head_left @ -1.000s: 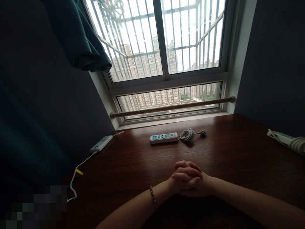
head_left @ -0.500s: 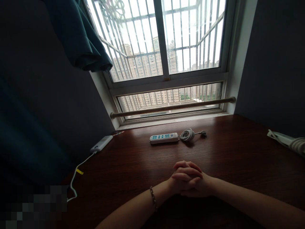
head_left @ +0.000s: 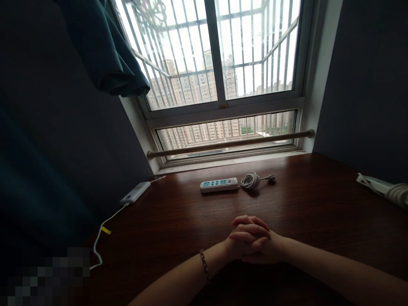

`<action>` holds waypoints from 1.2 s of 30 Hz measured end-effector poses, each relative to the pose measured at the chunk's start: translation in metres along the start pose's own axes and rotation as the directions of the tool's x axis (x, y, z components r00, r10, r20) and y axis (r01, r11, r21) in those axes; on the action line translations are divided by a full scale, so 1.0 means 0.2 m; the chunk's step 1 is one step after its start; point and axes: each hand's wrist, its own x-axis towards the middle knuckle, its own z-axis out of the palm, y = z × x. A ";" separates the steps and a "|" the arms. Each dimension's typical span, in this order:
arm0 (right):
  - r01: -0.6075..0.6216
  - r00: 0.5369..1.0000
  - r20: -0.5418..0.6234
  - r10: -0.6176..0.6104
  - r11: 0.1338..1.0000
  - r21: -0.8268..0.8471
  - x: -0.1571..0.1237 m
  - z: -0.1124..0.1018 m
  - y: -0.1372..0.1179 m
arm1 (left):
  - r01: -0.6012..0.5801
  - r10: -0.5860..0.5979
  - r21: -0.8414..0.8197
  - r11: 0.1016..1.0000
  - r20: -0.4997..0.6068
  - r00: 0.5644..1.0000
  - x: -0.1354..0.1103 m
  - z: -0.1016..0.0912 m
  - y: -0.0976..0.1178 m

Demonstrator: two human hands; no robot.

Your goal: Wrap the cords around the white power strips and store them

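Observation:
My left hand (head_left: 235,247) and my right hand (head_left: 273,246) are clasped together over the brown wooden tabletop (head_left: 178,221), their fingers interlaced and closed. No object shows between them; the palms are hidden. A bracelet (head_left: 204,264) circles my left wrist. Beyond the hands, nearer the window, lies a white power strip (head_left: 219,185) with blue socket faces. Its grey cord (head_left: 250,180) is coiled at the right end, with the plug (head_left: 272,179) pointing right. Neither hand touches the strip.
At the left edge of the tabletop sits a white box-like device (head_left: 136,193) with a white cable (head_left: 98,248) bearing a yellow tag. Another white item with a coiled cord (head_left: 397,193) lies far right. A rail (head_left: 229,144) crosses the barred window; a teal curtain (head_left: 111,63) hangs left.

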 end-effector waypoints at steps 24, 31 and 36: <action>-0.007 1.000 0.028 0.007 1.000 -0.020 -0.01 0.01 0.02 | 0.037 -0.050 -0.139 0.990 -0.093 0.994 0.00 0.03 0.00; 0.005 1.000 0.011 -0.005 1.000 -0.013 -0.01 0.01 0.01 | -0.007 -0.013 -0.160 0.987 -0.124 0.992 0.02 -0.01 0.04; 0.010 1.000 -0.020 -0.010 1.000 -0.011 0.00 0.00 0.00 | -0.061 0.026 -0.232 0.971 -0.150 0.988 0.02 -0.02 0.05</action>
